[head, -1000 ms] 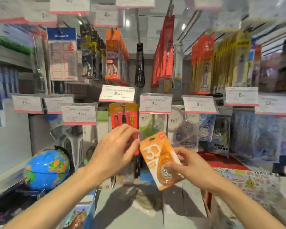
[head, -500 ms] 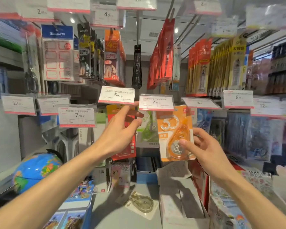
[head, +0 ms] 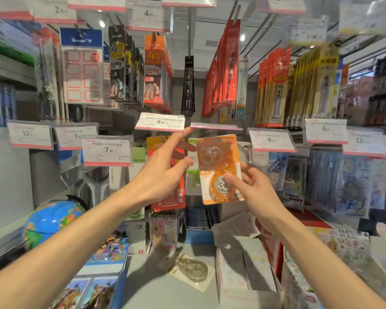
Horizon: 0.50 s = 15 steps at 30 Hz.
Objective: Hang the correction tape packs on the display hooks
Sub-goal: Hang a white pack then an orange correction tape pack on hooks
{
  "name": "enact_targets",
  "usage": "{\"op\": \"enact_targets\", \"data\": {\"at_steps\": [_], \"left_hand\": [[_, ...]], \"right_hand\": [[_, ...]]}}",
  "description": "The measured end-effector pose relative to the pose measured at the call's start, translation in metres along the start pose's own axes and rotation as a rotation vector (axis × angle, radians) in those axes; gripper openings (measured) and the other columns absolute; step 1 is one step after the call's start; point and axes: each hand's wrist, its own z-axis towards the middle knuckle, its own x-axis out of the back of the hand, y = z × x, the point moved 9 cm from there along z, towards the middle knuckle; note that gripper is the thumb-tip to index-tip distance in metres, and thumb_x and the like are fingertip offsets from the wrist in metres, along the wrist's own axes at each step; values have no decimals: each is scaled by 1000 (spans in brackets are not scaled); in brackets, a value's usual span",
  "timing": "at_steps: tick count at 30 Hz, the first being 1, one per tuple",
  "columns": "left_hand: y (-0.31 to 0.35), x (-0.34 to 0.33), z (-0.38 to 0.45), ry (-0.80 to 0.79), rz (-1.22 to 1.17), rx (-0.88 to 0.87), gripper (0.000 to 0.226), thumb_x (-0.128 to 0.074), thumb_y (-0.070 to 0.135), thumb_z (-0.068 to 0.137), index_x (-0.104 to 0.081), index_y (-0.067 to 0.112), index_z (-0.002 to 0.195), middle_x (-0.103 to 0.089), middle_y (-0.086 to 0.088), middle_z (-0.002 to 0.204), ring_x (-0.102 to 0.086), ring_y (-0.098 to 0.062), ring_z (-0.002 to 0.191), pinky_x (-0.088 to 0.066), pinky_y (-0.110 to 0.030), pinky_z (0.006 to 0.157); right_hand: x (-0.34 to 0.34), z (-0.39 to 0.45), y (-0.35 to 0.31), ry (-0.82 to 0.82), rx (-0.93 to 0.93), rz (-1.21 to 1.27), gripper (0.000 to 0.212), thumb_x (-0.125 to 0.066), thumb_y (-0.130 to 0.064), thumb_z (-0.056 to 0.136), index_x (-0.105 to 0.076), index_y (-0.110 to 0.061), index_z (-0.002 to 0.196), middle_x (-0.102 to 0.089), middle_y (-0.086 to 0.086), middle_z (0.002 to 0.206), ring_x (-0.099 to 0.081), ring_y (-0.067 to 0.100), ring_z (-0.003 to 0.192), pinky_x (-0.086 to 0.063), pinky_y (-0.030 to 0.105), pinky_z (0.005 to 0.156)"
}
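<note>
My right hand (head: 252, 188) grips an orange correction tape pack (head: 218, 168) by its lower right, holding it upright just below a tilted-up price tag (head: 216, 126) at the centre of the display. My left hand (head: 163, 170) is beside the pack's left edge, index finger raised under that tag, thumb near the pack; it holds nothing. Behind the orange pack hangs a green correction tape pack (head: 192, 172). Another clear-brown correction tape pack (head: 193, 269) lies flat on the grey shelf (head: 156, 284) below. The hook itself is hidden.
Price tags (head: 108, 150) jut out along the hook row. Red packs (head: 172, 197) hang left of centre, blue tape packs (head: 276, 172) to the right. A globe (head: 51, 221) stands lower left. An open white box (head: 243, 264) and sticker boxes (head: 343, 244) sit on the shelf.
My right hand has raised the orange pack from waist height up to the hook under the central price tag. My left hand rose with it and tipped that tag upward.
</note>
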Motion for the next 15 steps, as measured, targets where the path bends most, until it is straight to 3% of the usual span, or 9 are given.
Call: {"op": "enact_targets", "data": {"at_steps": [3, 7, 11, 13, 15], "left_hand": [[-1, -1, -1, 1, -3, 8, 61, -55, 19, 101, -29, 41, 151, -61, 20, 124, -64, -8, 104, -55, -37, 93], [-4, -4, -3, -7, -3, 17, 61, -55, 21, 101, -27, 40, 152, -60, 20, 125, -63, -2, 106, -53, -32, 95], [-12, -9, -3, -14, -5, 29, 61, -55, 21, 101, -27, 39, 152, -59, 23, 123, -62, 0, 105, -53, -24, 88], [-15, -12, -4, -15, -3, 36, 61, -55, 22, 101, -27, 41, 152, -59, 21, 125, -62, 0, 103, -54, -29, 84], [-20, -16, -7, -19, 52, 62, 61, -55, 26, 100, -26, 44, 151, -55, 20, 131, -57, 1, 109, -49, -32, 91]], "right_hand": [[-6, 5, -3, -12, 5, -18, 27, -67, -23, 95, -60, -20, 122, -79, -6, 101, -75, 14, 94, -61, 25, 73], [-11, 10, -1, -6, -2, -58, 21, -67, -26, 95, -63, -23, 116, -78, 7, 102, -72, 30, 93, -58, 46, 84], [-15, 17, 11, 3, -47, -74, 25, -65, -19, 95, -60, -21, 120, -78, 6, 95, -67, 13, 68, -55, 33, 70], [-16, 20, 18, 11, -63, -85, 30, -64, -18, 95, -59, -23, 124, -79, -6, 89, -67, 8, 66, -55, 30, 71], [-17, 22, 22, 19, -62, -95, 29, -64, -21, 96, -60, -27, 124, -78, -13, 89, -68, 6, 67, -59, 34, 76]]}}
